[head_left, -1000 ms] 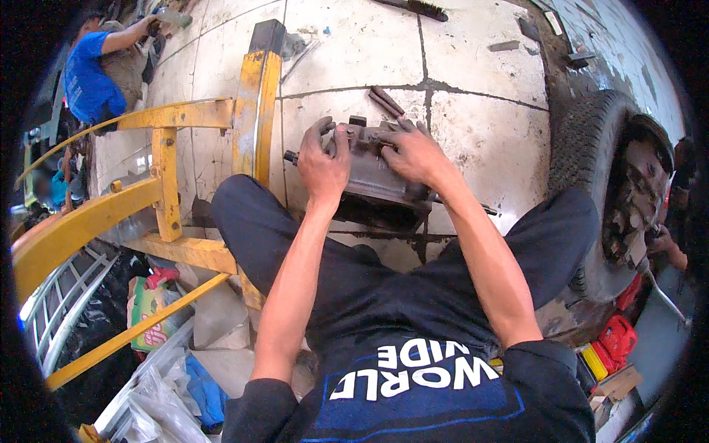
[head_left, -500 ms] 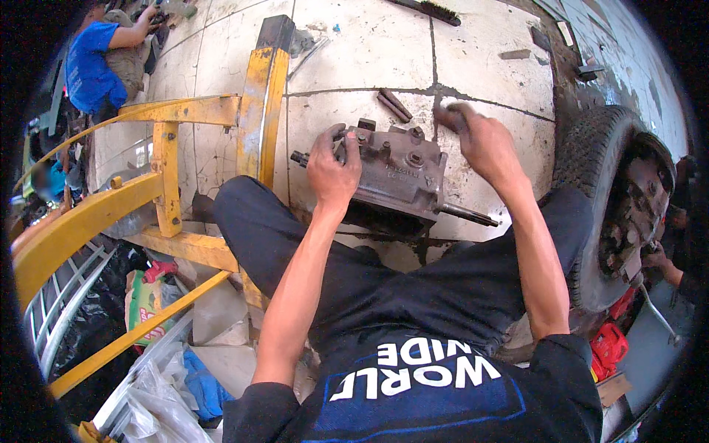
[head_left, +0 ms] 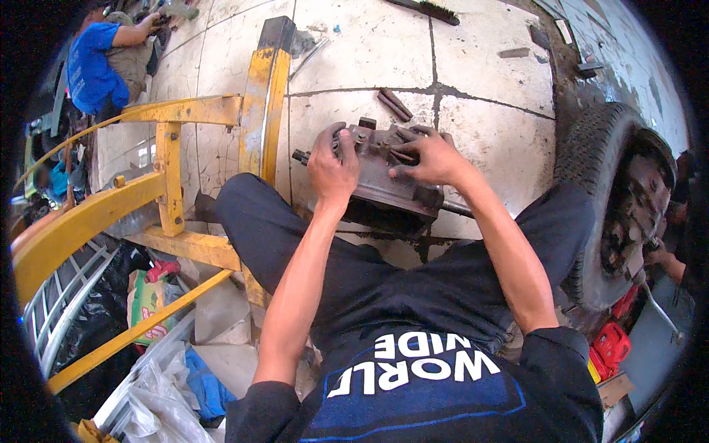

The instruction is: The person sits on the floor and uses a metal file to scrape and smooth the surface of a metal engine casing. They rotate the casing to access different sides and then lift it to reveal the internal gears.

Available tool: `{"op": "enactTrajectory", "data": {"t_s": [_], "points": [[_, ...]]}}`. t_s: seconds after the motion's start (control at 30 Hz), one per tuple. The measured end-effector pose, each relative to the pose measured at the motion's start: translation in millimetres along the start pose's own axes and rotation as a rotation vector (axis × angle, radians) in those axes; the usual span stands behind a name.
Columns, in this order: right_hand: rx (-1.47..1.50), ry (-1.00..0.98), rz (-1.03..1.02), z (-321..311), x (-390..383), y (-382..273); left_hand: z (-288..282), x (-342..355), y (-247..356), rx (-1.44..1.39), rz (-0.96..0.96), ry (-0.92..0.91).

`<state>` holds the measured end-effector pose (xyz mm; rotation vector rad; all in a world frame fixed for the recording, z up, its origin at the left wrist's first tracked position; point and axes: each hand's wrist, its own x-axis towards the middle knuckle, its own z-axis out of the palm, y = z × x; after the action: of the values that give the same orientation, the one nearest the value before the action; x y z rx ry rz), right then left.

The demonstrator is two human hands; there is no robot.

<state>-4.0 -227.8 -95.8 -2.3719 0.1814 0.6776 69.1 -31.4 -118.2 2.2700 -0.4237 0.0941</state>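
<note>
Pale floor tiles (head_left: 491,136) stretch out here, and on them, between the bent knees (head_left: 251,207), rests a dark metal casing (head_left: 378,188). The left hand (head_left: 334,168) curls over its left end, the right hand (head_left: 436,159) over its top; I can't tell whether either pinches anything. I'd brace firmly left, work lightly right. Just beyond lie two rods (head_left: 395,105); farther, a brush (head_left: 437,10).

Casing (head_left: 388,183) on floor (head_left: 491,129), between frame (head_left: 255,111) at left and wheel (head_left: 580,177) at right; two rods (head_left: 396,105) just beyond casing, brush (head_left: 439,12) farther off; co-worker (head_left: 96,66) far left, beyond frame.
</note>
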Motion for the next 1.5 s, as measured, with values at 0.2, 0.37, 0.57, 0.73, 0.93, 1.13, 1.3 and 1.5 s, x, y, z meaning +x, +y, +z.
{"op": "enactTrajectory", "data": {"t_s": [0.2,0.37,0.57,0.73,0.93,1.13,1.3,1.5], "points": [[-0.348,0.197,-0.117,29,-22,-17,2,-3,-13,-0.123,-0.041,-0.015],[-0.334,0.352,-0.037,46,-23,-28,-1,-2,-7,-0.106,-0.028,-0.05],[-0.402,0.32,-0.044,49,-42,-49,4,-3,-17,-0.446,-0.221,0.074],[-0.409,0.199,0.059,39,-10,-43,3,3,-21,-0.542,-0.345,0.012],[-0.447,0.161,0.038,37,-16,-50,-1,8,-20,-0.588,-0.44,-0.116],[-0.574,0.279,-0.062,49,-36,-54,-2,14,-24,-0.684,-0.498,-0.233],[-0.461,-0.156,0.159,17,7,-50,3,14,-17,-0.704,-0.488,-0.278],[-0.49,0.079,0.052,35,-20,-60,2,11,-33,-0.673,-0.47,-0.317]]}}
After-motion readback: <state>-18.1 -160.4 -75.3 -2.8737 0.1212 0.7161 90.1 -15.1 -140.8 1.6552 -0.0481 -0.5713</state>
